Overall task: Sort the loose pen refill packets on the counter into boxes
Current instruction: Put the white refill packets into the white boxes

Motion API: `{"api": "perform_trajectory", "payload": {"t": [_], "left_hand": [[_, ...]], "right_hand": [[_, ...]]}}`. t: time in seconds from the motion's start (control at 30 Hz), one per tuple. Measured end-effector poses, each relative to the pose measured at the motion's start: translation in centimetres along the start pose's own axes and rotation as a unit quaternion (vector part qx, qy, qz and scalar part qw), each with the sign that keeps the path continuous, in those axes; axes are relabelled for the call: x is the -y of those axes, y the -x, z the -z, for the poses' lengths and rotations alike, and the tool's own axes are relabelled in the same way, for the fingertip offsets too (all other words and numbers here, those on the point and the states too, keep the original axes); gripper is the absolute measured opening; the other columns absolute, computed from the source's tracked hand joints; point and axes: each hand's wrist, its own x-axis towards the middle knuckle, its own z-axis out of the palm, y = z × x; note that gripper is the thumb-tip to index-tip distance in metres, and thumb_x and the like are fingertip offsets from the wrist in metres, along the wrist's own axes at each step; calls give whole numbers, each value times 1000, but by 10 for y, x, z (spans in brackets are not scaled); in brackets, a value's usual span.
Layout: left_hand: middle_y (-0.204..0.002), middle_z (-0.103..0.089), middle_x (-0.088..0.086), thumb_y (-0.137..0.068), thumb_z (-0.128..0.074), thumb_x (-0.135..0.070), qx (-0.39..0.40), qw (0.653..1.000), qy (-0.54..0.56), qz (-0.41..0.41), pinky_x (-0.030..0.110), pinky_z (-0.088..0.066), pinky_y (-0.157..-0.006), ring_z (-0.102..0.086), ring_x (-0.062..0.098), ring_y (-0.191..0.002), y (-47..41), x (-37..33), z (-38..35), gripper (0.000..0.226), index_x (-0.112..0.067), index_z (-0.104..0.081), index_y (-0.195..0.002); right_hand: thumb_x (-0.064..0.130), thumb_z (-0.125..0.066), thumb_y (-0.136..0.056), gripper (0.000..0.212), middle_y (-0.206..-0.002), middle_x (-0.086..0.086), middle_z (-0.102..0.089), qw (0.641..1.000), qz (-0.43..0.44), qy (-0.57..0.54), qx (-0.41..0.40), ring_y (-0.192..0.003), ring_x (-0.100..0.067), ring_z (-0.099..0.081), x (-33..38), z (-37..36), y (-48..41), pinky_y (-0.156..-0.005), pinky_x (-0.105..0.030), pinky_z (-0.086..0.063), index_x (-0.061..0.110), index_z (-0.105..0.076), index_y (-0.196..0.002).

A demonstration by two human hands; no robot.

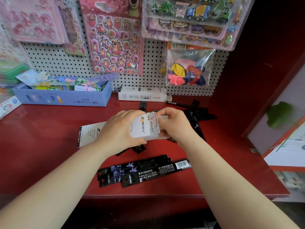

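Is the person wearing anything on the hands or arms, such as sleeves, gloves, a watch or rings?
Nothing is worn that the view shows. The left hand and the right hand are bare, without gloves. Both forearms are uncovered right to the picture's lower edge, so no sleeve appears. There is no watch or bracelet on either wrist, and no ring on the fingers that show.

pegboard [153, 63] behind counter | bear sticker sheet [113, 45] hanging at centre | vehicle stickers [189, 12] top right | bag of balloons [189, 68] hanging below them | pink stickers [33, 20] top left | blue box [66, 96] of bookmarks at left | green plant [279, 114] far right
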Motion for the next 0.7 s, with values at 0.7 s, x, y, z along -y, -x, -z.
{"api": "perform_trajectory", "payload": {"t": [0.7], "left_hand": [[-133, -48, -7, -63, -78, -34, 19, 999, -31, 4, 25, -26, -98, -37, 14, -124, -1, -1, -5, 80, -26, -39, -132]], "right_hand": [[14, -62, -84, 12, -59, 1, -55, 999, 6, -30, 13, -34, 3, -45, -17, 9, 7, -41, -9, -35, 11, -60, -72]]}}
